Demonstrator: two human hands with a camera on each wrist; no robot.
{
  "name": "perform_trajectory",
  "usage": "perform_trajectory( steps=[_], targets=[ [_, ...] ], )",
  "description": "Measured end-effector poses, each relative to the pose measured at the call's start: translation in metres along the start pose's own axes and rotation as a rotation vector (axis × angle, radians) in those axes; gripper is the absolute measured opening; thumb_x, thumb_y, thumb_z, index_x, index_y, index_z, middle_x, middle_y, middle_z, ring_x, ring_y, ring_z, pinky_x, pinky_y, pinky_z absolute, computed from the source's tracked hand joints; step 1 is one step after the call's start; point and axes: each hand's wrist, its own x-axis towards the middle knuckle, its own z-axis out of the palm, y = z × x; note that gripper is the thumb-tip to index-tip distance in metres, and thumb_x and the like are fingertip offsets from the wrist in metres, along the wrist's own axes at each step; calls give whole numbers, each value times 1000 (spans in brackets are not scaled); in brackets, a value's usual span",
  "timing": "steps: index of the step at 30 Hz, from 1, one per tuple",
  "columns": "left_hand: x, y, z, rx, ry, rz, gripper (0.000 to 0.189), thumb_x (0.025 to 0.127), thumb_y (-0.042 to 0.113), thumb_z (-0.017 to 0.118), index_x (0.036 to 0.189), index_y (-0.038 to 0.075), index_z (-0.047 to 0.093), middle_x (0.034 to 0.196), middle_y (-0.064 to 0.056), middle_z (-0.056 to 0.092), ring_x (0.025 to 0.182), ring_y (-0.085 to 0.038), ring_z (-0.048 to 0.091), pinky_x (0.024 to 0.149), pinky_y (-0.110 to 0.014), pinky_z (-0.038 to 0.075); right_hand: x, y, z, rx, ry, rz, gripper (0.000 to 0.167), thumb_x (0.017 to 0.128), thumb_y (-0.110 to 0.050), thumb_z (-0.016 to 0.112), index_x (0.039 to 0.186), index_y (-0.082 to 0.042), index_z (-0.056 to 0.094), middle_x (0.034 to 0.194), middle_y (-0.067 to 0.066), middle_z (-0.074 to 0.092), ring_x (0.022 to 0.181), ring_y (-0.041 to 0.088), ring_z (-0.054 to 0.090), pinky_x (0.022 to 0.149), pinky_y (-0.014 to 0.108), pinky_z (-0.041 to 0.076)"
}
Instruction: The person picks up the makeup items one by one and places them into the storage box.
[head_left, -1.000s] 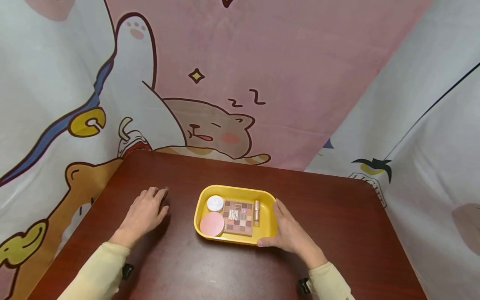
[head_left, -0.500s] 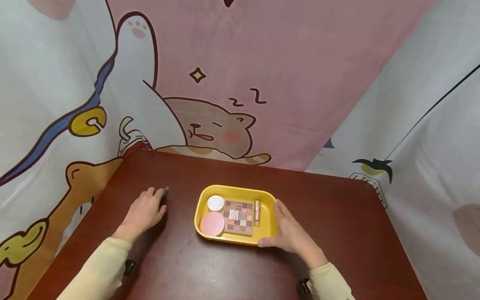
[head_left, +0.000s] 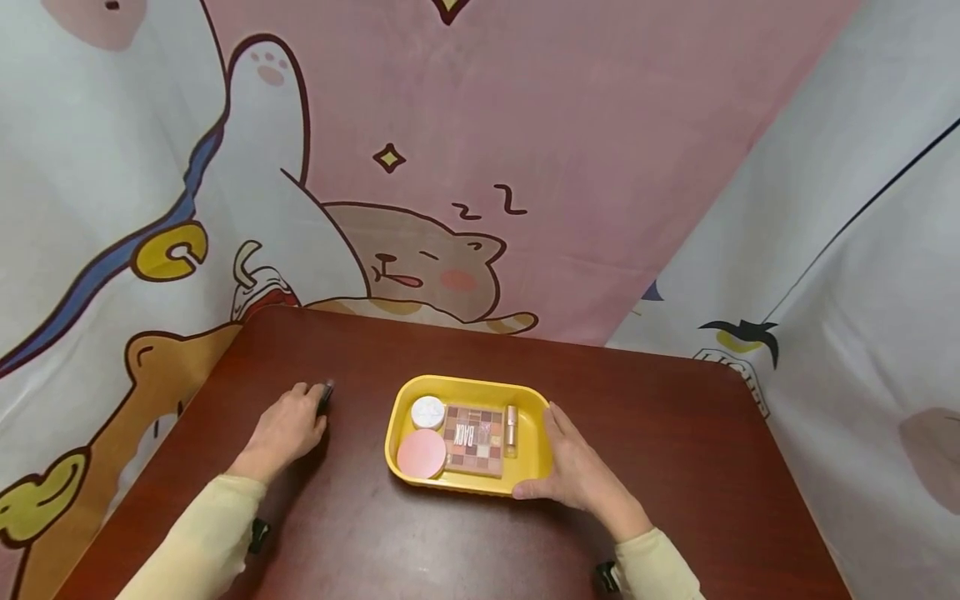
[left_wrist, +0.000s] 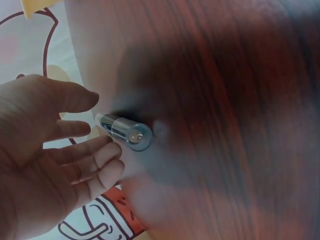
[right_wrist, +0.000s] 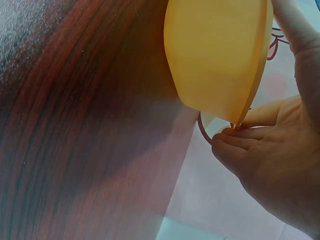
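Beside my left hand [head_left: 281,429] is a small dark cosmetic tube [head_left: 325,398] with a clear end, at the table's left. In the left wrist view the tube [left_wrist: 120,130] sits in the gap between loosely bent fingers and the thumb, not gripped. My right hand [head_left: 577,467] spans the right end of a yellow tray [head_left: 480,385], thumb on the near rim and fingers along the far side. In the tray lie a white round case [head_left: 428,412], a pink round case [head_left: 422,454], an eyeshadow palette [head_left: 475,440] and a slim lipstick-like tube [head_left: 512,429].
The brown table [head_left: 420,542] carries the tray near its middle. A cartoon-printed cloth [head_left: 585,167] hangs behind it and along both sides. A dark wrist device [head_left: 257,535] shows under the left sleeve and another [head_left: 607,575] by the right sleeve.
My left hand has drawn back slightly from the dark tube and its fingers have loosened, so more of the tube shows. The right hand and tray stay put; the head view tilted a little.
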Motion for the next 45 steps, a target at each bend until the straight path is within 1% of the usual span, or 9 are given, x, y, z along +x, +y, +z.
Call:
perform_trajectory(
  steps=[7, 13, 19, 29, 34, 38, 45],
  targets=[
    [1, -4, 5, -4, -7, -2, 36, 81, 1, 77, 113, -9, 63, 93, -23, 60, 84, -43, 66, 72, -56, 57, 0, 1, 2, -13, 20, -24, 141, 61, -57, 96, 163, 4, 20, 169, 24, 19, 141, 42, 45, 111, 56, 44],
    [1, -5, 6, -15, -19, 0, 36, 80, 0, 76, 113, -10, 64, 91, -23, 60, 82, -43, 67, 71, -56, 57, -1, 1, 3, -12, 20, -14, 141, 60, -58, 96, 163, 3, 20, 169, 24, 18, 141, 42, 45, 111, 57, 44],
    [1, -6, 8, -19, -23, 1, 36, 80, -2, 75, 114, -10, 63, 89, -21, 61, 81, -41, 67, 70, -55, 57, -1, 1, 2, -18, 18, -24, 141, 62, -56, 96, 163, 3, 18, 169, 25, 18, 141, 41, 46, 110, 57, 44],
    [3, -5, 9, -44, -59, -19, 39, 81, -5, 72, 118, -10, 62, 88, -21, 63, 80, -41, 67, 69, -55, 57, -1, 0, 1, -16, 8, -24, 142, 62, -57, 96, 163, 3, 17, 169, 25, 18, 142, 42, 44, 111, 57, 44],
    [4, -3, 8, -60, -54, -14, 38, 80, -5, 69, 117, -9, 61, 85, -20, 62, 78, -42, 67, 67, -55, 56, 0, 0, 0, -16, 14, -34, 142, 61, -56, 97, 163, 2, 17, 168, 25, 20, 140, 41, 46, 111, 56, 45],
    [4, -1, 7, -61, -49, -14, 38, 80, -5, 68, 116, -9, 61, 84, -20, 62, 77, -42, 67, 67, -56, 56, 0, 1, 0, -22, 14, -29, 142, 61, -59, 96, 163, 2, 18, 168, 25, 19, 139, 40, 47, 110, 56, 45],
    [2, 2, 5, -66, -69, -21, 41, 80, -5, 69, 120, -10, 60, 87, -21, 63, 78, -41, 67, 66, -55, 56, 0, 2, 1, -14, 11, -32, 142, 61, -59, 95, 164, 1, 17, 169, 24, 19, 140, 41, 46, 110, 56, 45]
  ],
)
